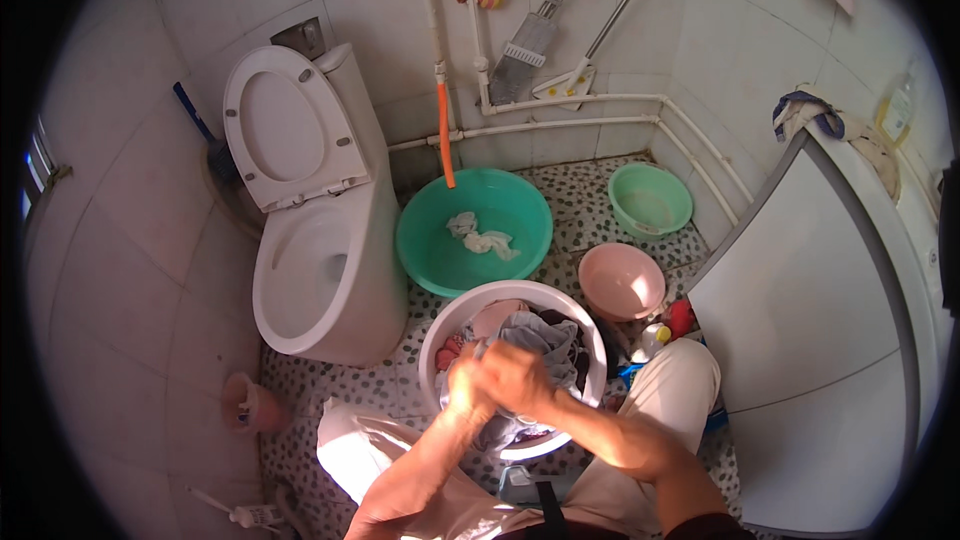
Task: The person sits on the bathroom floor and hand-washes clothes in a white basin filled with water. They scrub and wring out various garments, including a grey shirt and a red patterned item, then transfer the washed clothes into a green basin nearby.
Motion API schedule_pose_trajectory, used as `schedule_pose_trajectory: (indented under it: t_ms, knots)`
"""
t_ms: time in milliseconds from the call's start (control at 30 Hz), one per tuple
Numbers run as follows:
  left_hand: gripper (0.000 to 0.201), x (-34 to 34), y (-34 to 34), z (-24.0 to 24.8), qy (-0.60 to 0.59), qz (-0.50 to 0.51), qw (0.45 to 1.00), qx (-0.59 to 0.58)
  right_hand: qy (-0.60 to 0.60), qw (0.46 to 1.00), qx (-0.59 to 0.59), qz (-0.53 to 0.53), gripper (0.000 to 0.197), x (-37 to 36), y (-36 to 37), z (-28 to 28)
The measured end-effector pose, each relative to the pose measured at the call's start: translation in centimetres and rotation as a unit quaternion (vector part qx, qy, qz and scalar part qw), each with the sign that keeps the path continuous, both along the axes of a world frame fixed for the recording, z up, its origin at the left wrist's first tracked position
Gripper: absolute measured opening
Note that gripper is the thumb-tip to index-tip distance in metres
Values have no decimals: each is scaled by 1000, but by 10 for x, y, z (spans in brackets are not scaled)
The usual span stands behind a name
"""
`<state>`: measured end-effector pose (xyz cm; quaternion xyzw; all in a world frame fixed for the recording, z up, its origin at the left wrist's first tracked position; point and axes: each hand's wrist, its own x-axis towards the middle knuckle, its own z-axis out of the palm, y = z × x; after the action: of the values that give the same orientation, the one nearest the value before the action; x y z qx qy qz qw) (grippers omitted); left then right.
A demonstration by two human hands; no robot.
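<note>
Both arms in from the lower edge, elbows out, forearms converging just below frame center. Left hand [466, 386] and right hand [516, 376] are fisted, knuckles up, pressed against each other. Grip: both curled tight on gray cloth [546, 340]; fingertips hidden from here. Cloth sits in the pale round basin [510, 290], lower center, visible part fanning from the fists toward upper right. Bunched, can't call its long axis.

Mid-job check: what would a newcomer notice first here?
First, the large green basin beside the toilet, with white cloth in it and an orange hose hanging at its far rim. Nearer, the left hand and right hand grip grey cloth over a pale basin of clothes.
</note>
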<state>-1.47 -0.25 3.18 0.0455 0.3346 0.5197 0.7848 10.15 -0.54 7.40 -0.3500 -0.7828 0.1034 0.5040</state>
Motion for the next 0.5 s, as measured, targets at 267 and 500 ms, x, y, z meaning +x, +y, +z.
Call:
schedule_pose_trajectory:
  t_ms: [267,500]
  knots:
    - [26,23,-13,16,82,10,995,-63,-10,998,-32,-51,24,11,22,-14]
    - [27,-19,8,-9,-22,0,997,79,-62,986,123,94,18,-7,-21,-6]
